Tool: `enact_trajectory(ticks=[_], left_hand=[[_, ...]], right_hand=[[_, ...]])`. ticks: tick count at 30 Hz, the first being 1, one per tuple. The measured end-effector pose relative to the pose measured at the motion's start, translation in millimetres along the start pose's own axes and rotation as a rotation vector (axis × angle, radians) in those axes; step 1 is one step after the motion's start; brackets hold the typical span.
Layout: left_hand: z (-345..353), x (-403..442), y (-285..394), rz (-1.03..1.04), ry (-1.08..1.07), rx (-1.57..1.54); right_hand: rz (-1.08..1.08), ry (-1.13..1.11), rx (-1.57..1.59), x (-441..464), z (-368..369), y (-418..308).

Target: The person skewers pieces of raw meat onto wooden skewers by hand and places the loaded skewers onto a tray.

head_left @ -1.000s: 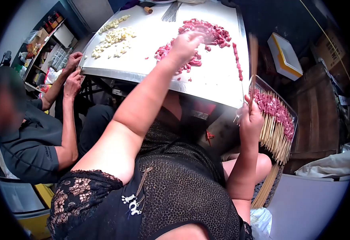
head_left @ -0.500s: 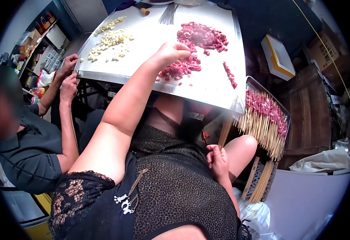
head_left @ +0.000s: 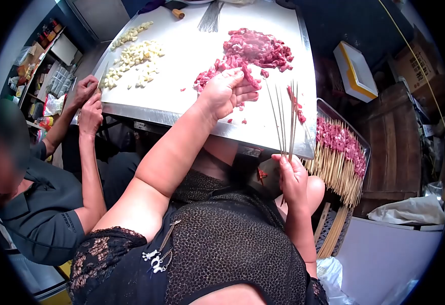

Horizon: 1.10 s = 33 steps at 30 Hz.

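Observation:
My left hand (head_left: 227, 94) is palm up at the near side of the raw meat pile (head_left: 258, 48), with the fingers extended. A strip of raw meat (head_left: 251, 79) shows between the thumb and fingertips; its contact with the hand is partly hidden. My right hand (head_left: 292, 175), closed at the table's near right edge, grips several thin skewers (head_left: 282, 122). Their points fan upward over the tabletop. A line of meat pieces (head_left: 296, 104) lies just behind them, partly covered by the skewers.
Pale chopped pieces (head_left: 138, 56) lie on the white metal-edged table (head_left: 177, 96). A tray at right holds loaded meat skewers (head_left: 337, 147); bare sticks (head_left: 334, 234) stand below. Another person's hands (head_left: 90, 104) are at the left table edge. A white box (head_left: 354, 71) stands beyond.
My left hand has turned from reaching down into the meat to palm up. My right hand has risen toward the table edge, and the skewers now fan out above it.

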<state>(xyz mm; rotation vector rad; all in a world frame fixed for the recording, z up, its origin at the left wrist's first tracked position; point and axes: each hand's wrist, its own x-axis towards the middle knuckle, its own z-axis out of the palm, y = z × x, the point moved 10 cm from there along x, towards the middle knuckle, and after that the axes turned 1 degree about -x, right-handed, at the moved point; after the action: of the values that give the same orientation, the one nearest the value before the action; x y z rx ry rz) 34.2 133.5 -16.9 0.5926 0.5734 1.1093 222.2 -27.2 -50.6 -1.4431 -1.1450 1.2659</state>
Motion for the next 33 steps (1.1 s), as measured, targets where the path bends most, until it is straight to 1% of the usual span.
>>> enact_trajectory(ticks=[1,3,5,7,9,11,19,22,25,27,31,33], left_hand=[[-2,1,-1,-0.012,0.022,-0.051],[0,-1,2,0.014,0.050,-0.015],[-3,1,2,0.036,0.080,0.022],[-3,2,9,0.113,0.064,0.034],[-7,3,9,0.107,0.104,0.039],[-11,4,14,0.149,0.138,0.059],[-5,0,18,0.172,0.145,0.049],[-2,0,12,0.162,0.107,0.040],[4,-1,10,0.144,0.077,0.089],[10,-4,10,0.132,0.066,0.117],[25,-9,7,0.096,-0.020,0.188],[29,-10,6,0.083,-0.055,0.207]], right_hand=[[-0.032,0.009,-0.035,1,-1,-2],[-0.095,0.031,-0.106,1,0,-12],[0.064,-0.003,0.234,-6,7,-8],[0.044,0.004,0.243,-6,8,-4],[0.051,-0.062,0.270,-8,13,-4],[0.042,-0.047,0.229,-7,13,-2],[0.007,-0.006,0.265,-9,9,-6],[0.028,0.004,0.274,-12,6,-6],[0.024,0.023,0.225,-13,0,-5],[-0.081,0.064,0.012,-14,-10,-12],[-0.090,0.086,-0.056,-17,-31,-13],[-0.174,0.067,-0.212,-18,-34,-24]])
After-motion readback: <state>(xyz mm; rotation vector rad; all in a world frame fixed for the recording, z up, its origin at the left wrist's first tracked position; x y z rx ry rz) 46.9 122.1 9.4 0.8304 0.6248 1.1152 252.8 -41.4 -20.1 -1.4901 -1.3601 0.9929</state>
